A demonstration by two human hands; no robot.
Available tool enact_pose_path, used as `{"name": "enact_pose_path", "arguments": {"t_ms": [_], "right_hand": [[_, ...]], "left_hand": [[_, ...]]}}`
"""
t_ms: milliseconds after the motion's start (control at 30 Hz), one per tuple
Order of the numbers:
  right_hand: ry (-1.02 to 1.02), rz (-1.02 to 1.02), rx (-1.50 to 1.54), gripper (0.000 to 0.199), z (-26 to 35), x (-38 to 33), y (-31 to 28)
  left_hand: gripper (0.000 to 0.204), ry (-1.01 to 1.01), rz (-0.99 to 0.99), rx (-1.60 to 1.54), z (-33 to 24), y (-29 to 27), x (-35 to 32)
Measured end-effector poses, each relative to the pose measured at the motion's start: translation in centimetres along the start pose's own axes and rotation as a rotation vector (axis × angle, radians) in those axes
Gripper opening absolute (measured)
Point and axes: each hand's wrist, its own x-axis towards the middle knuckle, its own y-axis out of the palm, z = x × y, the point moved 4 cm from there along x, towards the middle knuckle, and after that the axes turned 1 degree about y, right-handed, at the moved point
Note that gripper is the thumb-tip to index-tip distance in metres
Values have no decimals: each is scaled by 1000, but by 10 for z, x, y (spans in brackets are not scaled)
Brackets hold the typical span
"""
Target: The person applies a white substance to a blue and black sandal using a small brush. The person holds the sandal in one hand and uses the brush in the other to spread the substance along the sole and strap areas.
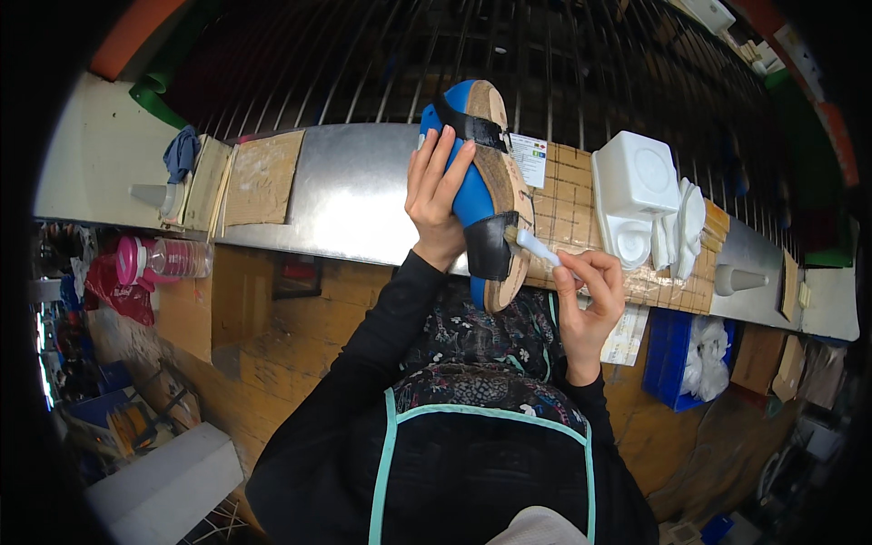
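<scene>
A sandal [490, 245] with black straps and a cork and tan sole sits on a blue shoe last [470, 195]. It is held tilted on its side above the bench's near edge. My left hand [438, 195] grips the last, its fingers lying along the blue side below the upper strap; the thumb is hidden. Between the thumb and fingers of my right hand [590, 295] is a small brush [538, 247] with a pale handle. The brush's bristles touch the sole edge beside the lower black strap.
Cardboard [568, 204] on the metal bench [350, 173] bears a white plastic container [636, 173] and white pads [686, 227]. Metal bars [363, 73] run behind. Below right stands a blue bin [663, 359] with plastic bags. A pink-lidded bottle [177, 259] is at left.
</scene>
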Motion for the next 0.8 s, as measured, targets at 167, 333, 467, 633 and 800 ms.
{"name": "enact_pose_path", "arguments": {"t_ms": [167,333,467,633,800], "right_hand": [[-18,-7,-9,18,1,-3,-1],[-44,-22,-41,18,1,-4,-3],[-65,-37,-64,19,1,-5,-4],[-103,-34,-60,19,2,-5,-5],[-177,-4,-126,19,4,-6,-5]], "left_hand": [[58,-20,9,14,-1,2,3],[58,-34,18,16,-3,3,6],[59,-50,27,6,-4,5,9],[60,-87,37,3,-3,6,11],[58,-104,40,-6,-1,7,14]]}}
